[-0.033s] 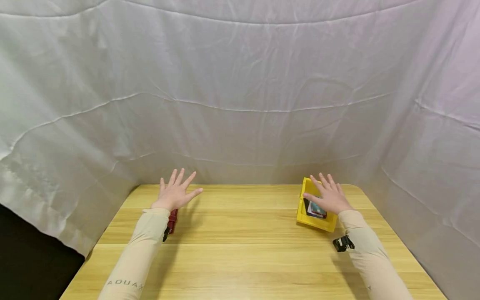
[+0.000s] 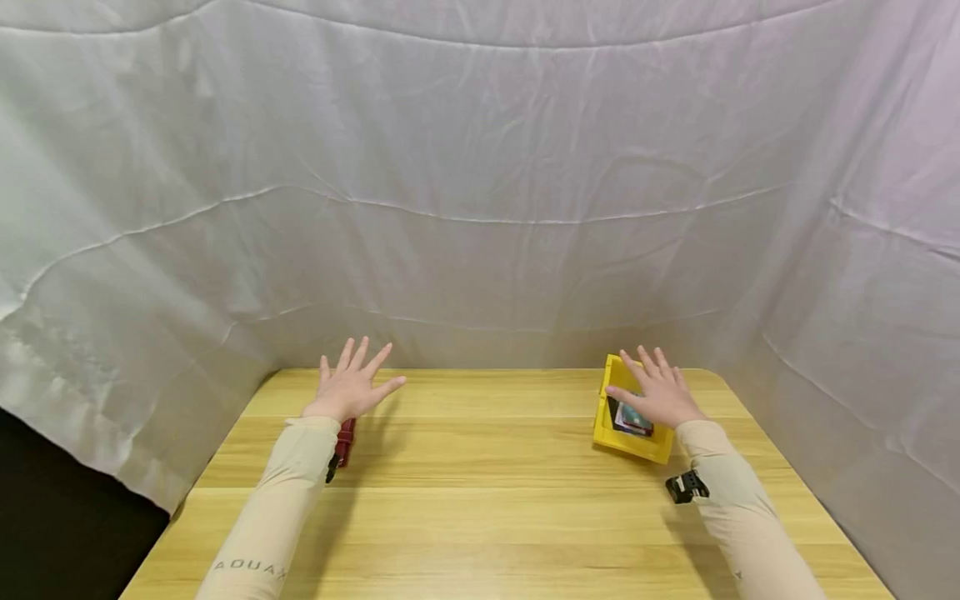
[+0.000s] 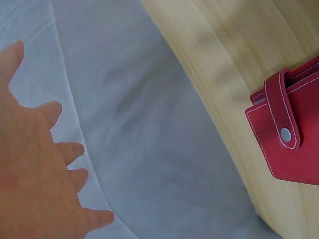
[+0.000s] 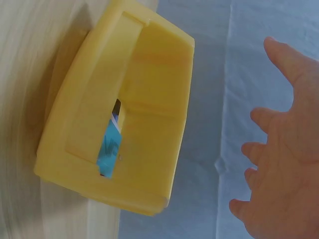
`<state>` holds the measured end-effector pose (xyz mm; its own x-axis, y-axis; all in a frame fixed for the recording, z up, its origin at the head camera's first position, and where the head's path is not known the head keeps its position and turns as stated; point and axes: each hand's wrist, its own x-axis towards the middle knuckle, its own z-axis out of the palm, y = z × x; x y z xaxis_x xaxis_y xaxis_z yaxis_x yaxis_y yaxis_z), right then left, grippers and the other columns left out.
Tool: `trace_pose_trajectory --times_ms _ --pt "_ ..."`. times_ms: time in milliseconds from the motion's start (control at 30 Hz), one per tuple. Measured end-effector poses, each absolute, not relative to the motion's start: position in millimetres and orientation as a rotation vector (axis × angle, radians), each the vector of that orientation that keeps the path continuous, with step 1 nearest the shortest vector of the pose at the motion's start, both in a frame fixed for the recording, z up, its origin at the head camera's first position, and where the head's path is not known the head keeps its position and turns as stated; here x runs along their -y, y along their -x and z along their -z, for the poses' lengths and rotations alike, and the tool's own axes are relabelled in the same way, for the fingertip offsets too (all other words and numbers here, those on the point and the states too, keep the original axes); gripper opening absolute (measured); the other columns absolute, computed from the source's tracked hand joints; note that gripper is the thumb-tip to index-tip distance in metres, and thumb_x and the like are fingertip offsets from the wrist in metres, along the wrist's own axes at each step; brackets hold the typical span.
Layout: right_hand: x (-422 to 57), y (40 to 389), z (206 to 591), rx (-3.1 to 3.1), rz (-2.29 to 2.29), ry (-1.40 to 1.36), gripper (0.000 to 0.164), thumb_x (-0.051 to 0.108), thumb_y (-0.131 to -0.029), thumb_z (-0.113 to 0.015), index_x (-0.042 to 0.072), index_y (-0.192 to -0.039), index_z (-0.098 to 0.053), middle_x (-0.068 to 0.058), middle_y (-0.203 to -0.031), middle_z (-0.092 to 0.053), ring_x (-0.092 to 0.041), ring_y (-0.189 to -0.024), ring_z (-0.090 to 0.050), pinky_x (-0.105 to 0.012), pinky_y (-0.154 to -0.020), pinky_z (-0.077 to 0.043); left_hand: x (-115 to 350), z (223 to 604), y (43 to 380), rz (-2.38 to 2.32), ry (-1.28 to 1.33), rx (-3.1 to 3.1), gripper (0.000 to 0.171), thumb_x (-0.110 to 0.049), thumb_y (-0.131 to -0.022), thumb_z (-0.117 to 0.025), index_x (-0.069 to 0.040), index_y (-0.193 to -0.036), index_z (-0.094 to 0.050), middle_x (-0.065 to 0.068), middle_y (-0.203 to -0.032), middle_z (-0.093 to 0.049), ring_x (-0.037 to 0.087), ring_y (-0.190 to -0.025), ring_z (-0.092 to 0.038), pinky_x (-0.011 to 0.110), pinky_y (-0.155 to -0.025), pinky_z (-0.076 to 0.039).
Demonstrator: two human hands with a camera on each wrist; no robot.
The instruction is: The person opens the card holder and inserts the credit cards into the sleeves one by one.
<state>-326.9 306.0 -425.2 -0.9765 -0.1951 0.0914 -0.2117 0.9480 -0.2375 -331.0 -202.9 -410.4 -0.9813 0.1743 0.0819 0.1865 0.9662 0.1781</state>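
My left hand (image 2: 347, 392) hovers over the left side of the table with its fingers spread and nothing in it. Partly hidden beneath it lies a red wallet (image 3: 304, 129) with white stitching and a strap closed by a metal snap. On the right, my right hand (image 2: 662, 398) is held above a yellow bin (image 4: 154, 79), fingers also spread and holding nothing. Inside the bin are several flat, card-like items (image 2: 632, 419), one of them teal; the hand covers part of them in the head view.
The wooden table (image 2: 480, 483) has light planks and rounded far corners. Pale grey fabric (image 2: 480, 275) hangs behind it and along both sides. A black wrist device (image 2: 686, 487) is strapped on the right forearm. A dark area (image 2: 67, 508) shows at the lower left.
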Motion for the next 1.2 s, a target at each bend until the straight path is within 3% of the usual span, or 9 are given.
trace_pose_trajectory --times_ms 267,867,1200 --pt "-304.9 328.7 425.7 3.038 -0.392 -0.322 0.081 0.067 -0.082 -0.037 0.030 -0.144 -0.001 -0.012 -0.152 0.007 -0.036 -0.137 0.015 -0.065 -0.104 0.008 202.8 407.4 331.2 0.304 0.293 3.054 0.073 -0.070 -0.081 -0.031 -0.039 -0.142 -0.006 0.011 -0.152 0.003 0.033 -0.138 0.011 0.071 -0.098 0.011" --pt "-300.4 323.2 440.8 2.998 -0.406 -0.329 0.081 0.064 -0.082 -0.042 0.026 -0.145 -0.009 -0.018 -0.151 -0.003 -0.042 -0.137 0.003 -0.066 -0.104 0.000 207.7 420.1 327.4 0.371 0.294 3.057 0.077 -0.076 -0.078 -0.026 -0.037 -0.143 -0.009 0.012 -0.152 0.000 0.036 -0.138 0.007 0.073 -0.097 0.006" --pt "-281.3 327.5 441.4 2.940 -0.476 -0.381 0.081 0.060 -0.082 -0.047 0.017 -0.144 -0.018 -0.017 -0.151 -0.010 -0.038 -0.138 -0.004 -0.062 -0.107 -0.008 223.3 421.7 311.7 0.431 0.239 3.060 0.077 -0.073 -0.079 -0.027 -0.035 -0.143 -0.011 0.015 -0.151 -0.002 0.041 -0.137 0.001 0.075 -0.096 0.001"
